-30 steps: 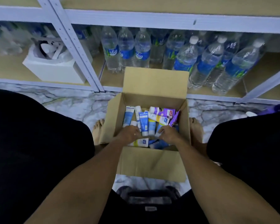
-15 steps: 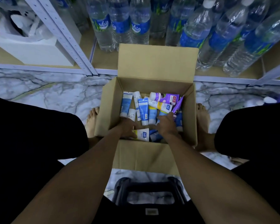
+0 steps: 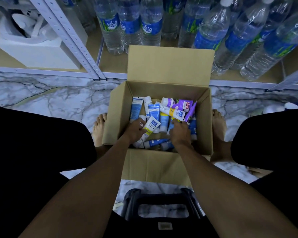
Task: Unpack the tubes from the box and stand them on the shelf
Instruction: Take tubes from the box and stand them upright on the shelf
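Observation:
An open cardboard box (image 3: pixel 203 117) sits on the marble floor between my bare feet, with several tubes in blue, white, yellow and purple piled inside. My left hand (image 3: pixel 135 130) is in the box and grips a white and yellow tube (image 3: pixel 151 125), tilted up off the pile. My right hand (image 3: pixel 180 132) reaches into the pile at the right, its fingers curled over a blue tube (image 3: pixel 193 126); whether it grips one is hidden. A purple tube (image 3: pixel 179 103) lies at the far side. The bottom shelf (image 3: pixel 113 64) stands just behind the box.
Several large water bottles (image 3: pixel 150 26) crowd the shelf behind the box. A white container (image 3: pixel 36 52) stands on the shelf at the left, past a metal upright (image 3: pixel 76 42). A black stool (image 3: pixel 162 203) is under me. My black-clad knees flank the box.
The view has tipped down and nearer to the box. My left hand has lifted the white and yellow tube up from the pile. My right hand has shifted slightly among the tubes.

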